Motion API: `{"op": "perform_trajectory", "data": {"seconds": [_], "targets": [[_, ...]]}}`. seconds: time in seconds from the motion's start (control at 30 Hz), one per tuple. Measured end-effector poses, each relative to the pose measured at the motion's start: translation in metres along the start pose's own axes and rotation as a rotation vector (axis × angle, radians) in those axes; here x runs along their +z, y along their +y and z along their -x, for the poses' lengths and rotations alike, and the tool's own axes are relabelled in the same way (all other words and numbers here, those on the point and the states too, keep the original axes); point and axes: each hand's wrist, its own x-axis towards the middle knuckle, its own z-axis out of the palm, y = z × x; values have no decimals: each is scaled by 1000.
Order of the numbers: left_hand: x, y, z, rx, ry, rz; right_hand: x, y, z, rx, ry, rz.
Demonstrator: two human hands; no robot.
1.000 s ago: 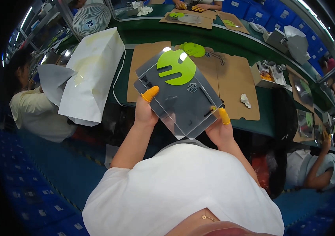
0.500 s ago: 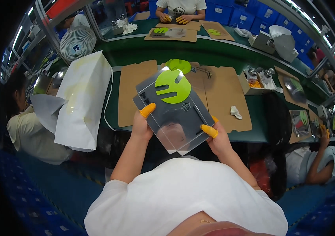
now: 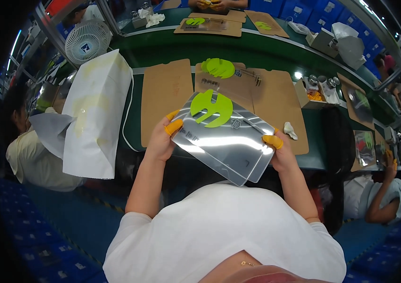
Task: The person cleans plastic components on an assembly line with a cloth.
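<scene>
Between both hands I hold a clear plastic sheet (image 3: 219, 153) with a lime-green round print and small dark marks. It is tilted, and bright glare crosses its surface. My left hand (image 3: 162, 137), with yellow finger covers, pinches its left edge. My right hand (image 3: 280, 150), likewise covered at the fingertips, grips the opposite edge. Just beyond lie more clear sheets (image 3: 243, 91) with overlapping green prints, resting on opened brown cardboard (image 3: 278, 104). A crumpled white wipe (image 3: 290, 130) lies on the cardboard near my right hand.
A large white paper-covered box (image 3: 98, 113) stands at left, near a fan (image 3: 87, 42). At right is a box (image 3: 312, 101) holding metal-topped bottles and orange bits. Co-workers sit on both sides and across the green bench (image 3: 163, 51), where similar sheets lie.
The sheet has swung round and tipped, so glare now runs across it. My hands are farther apart, the right one having moved rightward. My view has shifted slightly.
</scene>
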Motion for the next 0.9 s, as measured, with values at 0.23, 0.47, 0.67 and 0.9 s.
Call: {"op": "perform_trajectory", "data": {"seconds": [0.23,0.47,0.67,0.9], "targets": [[11,5,2,-135,108,-30,1,-4,-8,-64,-4,-19],[10,-3,-22,-20,72,-90,13,-12,-23,-94,159,-159],[32,14,-64,249,71,-392,7,-34,-84,-364,141,-8],[20,9,-115,439,-117,-486,-18,-40,-125,-726,15,233]]}}
